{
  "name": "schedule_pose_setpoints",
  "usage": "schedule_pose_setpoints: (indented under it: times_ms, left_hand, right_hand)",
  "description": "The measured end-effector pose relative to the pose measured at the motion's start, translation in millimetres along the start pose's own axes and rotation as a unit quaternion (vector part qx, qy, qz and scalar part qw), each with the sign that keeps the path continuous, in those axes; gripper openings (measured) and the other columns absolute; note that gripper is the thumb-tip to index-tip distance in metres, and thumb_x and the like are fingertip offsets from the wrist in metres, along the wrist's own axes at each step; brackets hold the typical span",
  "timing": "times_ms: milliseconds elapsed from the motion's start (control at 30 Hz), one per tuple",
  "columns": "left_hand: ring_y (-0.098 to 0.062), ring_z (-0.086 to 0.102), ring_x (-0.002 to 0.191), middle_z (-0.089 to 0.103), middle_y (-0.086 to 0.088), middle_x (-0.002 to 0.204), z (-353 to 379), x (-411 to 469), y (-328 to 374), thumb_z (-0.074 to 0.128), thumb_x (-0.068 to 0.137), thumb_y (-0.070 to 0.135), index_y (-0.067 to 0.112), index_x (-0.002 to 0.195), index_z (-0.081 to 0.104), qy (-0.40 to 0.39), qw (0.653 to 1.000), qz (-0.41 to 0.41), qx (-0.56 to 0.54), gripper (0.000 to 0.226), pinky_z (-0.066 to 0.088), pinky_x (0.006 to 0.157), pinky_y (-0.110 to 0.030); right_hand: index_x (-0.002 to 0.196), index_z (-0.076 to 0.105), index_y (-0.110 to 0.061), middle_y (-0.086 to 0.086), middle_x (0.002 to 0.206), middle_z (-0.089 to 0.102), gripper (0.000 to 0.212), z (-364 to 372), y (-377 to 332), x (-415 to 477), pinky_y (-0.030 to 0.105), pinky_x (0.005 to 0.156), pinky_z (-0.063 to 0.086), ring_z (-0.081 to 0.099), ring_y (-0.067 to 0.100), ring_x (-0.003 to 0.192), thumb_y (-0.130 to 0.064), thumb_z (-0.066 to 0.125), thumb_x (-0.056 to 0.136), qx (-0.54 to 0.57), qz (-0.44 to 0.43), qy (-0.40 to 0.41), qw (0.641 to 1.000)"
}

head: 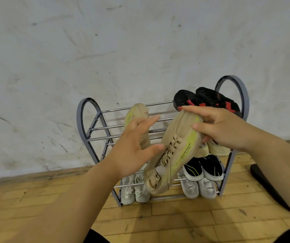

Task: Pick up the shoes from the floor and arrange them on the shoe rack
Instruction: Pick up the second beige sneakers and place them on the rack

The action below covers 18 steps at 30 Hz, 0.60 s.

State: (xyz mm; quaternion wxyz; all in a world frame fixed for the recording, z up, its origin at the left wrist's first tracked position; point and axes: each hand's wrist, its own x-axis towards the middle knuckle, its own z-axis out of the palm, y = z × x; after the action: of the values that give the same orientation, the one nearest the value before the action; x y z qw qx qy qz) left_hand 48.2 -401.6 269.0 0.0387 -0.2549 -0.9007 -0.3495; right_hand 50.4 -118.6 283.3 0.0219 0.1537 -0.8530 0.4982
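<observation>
The shoe rack (81, 116) stands against the far wall (88, 50). My right hand (228, 128) grips the held shoe (175, 146) before the rack, with my left hand (133, 148) just left of it. On the top tier the single shoe (135, 113) lies left and the top pair (209, 99) right. The middle pair (203, 168) sits lower right. On the lowest tier are the low left pair (134, 190) and the low right pair (200, 189).

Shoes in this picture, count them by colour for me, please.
Beige shoes: 2, one in the right hand
Black and red shoes: 2
Black shoes with white soles: 2
White shoes: 4
Total: 10; the beige shape under the right hand is unclear, not counted.
</observation>
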Motion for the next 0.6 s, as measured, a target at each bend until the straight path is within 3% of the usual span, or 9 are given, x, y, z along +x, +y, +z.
schedule_pose_setpoints:
  times_ms: [67, 133, 267, 367, 433, 533, 600]
  left_hand:
    - [0.005, 0.039, 0.139, 0.041, 0.019, 0.153, 0.6, -5.1, 1.8, 0.075, 0.093, 0.041, 0.058, 0.146, 0.047, -0.034, 0.997, 0.019, -0.071, 0.062, 0.035, 0.113, -0.024]
    - [-0.001, 0.046, 0.140, 0.049, 0.014, 0.151, 1.5, -8.4, 0.6, 0.078, 0.093, 0.031, 0.049, 0.146, 0.053, -0.076, 0.987, 0.029, -0.139, 0.061, 0.039, 0.115, -0.029]
    - [-0.010, 0.062, 0.130, 0.064, 0.011, 0.141, -2.1, -12.2, 5.4, 0.077, 0.090, 0.014, 0.031, 0.149, 0.052, -0.115, 0.966, 0.003, -0.233, 0.067, 0.052, 0.105, -0.030]
    - [-0.013, 0.069, 0.119, 0.073, 0.010, 0.129, -1.8, -11.7, 9.2, 0.075, 0.091, 0.001, 0.027, 0.145, 0.057, -0.051, 0.963, -0.027, -0.262, 0.063, 0.057, 0.094, -0.027]
    - [-0.011, 0.073, 0.110, 0.075, 0.010, 0.124, -1.2, -8.7, 10.5, 0.075, 0.092, 0.004, 0.033, 0.143, 0.058, 0.039, 0.958, -0.052, -0.281, 0.061, 0.060, 0.088, -0.027]
    - [-0.008, 0.071, 0.112, 0.071, 0.012, 0.128, -0.4, 0.5, 10.3, 0.074, 0.096, 0.014, 0.039, 0.146, 0.055, 0.165, 0.929, -0.071, -0.324, 0.059, 0.060, 0.091, -0.031]
    - [-0.004, 0.070, 0.114, 0.070, 0.013, 0.129, 1.8, 6.7, 12.6, 0.069, 0.099, 0.013, 0.033, 0.151, 0.050, 0.202, 0.907, -0.078, -0.360, 0.059, 0.059, 0.094, -0.028]
  right_hand:
    - [0.140, 0.054, -0.052, -0.008, 0.116, 0.076, 0.051, -2.4, -6.6, -3.5, 0.050, 0.091, 0.060, 0.073, 0.022, 0.104, -0.015, 0.057, 0.104, 0.056, -0.001, -0.009, 0.998]
    - [0.137, 0.058, -0.049, -0.002, 0.118, 0.076, 0.049, -3.5, -11.4, -5.6, 0.056, 0.097, 0.056, 0.070, 0.030, 0.110, -0.013, 0.056, 0.104, 0.124, 0.000, -0.010, 0.992]
    - [0.133, 0.061, -0.045, -0.004, 0.119, 0.075, 0.047, 5.3, -19.6, -5.4, 0.046, 0.093, 0.059, 0.069, 0.028, 0.116, -0.008, 0.053, 0.104, 0.216, 0.010, 0.015, 0.976]
    - [0.136, 0.055, -0.049, -0.007, 0.125, 0.073, 0.050, 16.2, -23.2, -3.9, 0.043, 0.094, 0.059, 0.070, 0.023, 0.115, -0.010, 0.054, 0.105, 0.245, 0.012, 0.029, 0.969]
    - [0.141, 0.046, -0.055, -0.005, 0.142, 0.062, 0.054, 24.3, -26.1, -4.2, 0.041, 0.099, 0.056, 0.067, 0.017, 0.120, -0.017, 0.056, 0.104, 0.255, 0.010, 0.027, 0.967]
    - [0.143, 0.038, -0.062, -0.003, 0.158, 0.042, 0.059, 41.2, -30.0, -9.3, 0.038, 0.099, 0.056, 0.060, 0.014, 0.129, -0.024, 0.059, 0.103, 0.228, 0.023, -0.019, 0.973]
    - [0.147, 0.040, -0.057, -0.002, 0.154, 0.050, 0.060, 54.6, -30.5, -12.2, 0.047, 0.102, 0.055, 0.062, 0.017, 0.128, -0.020, 0.059, 0.103, 0.245, 0.036, -0.070, 0.966]
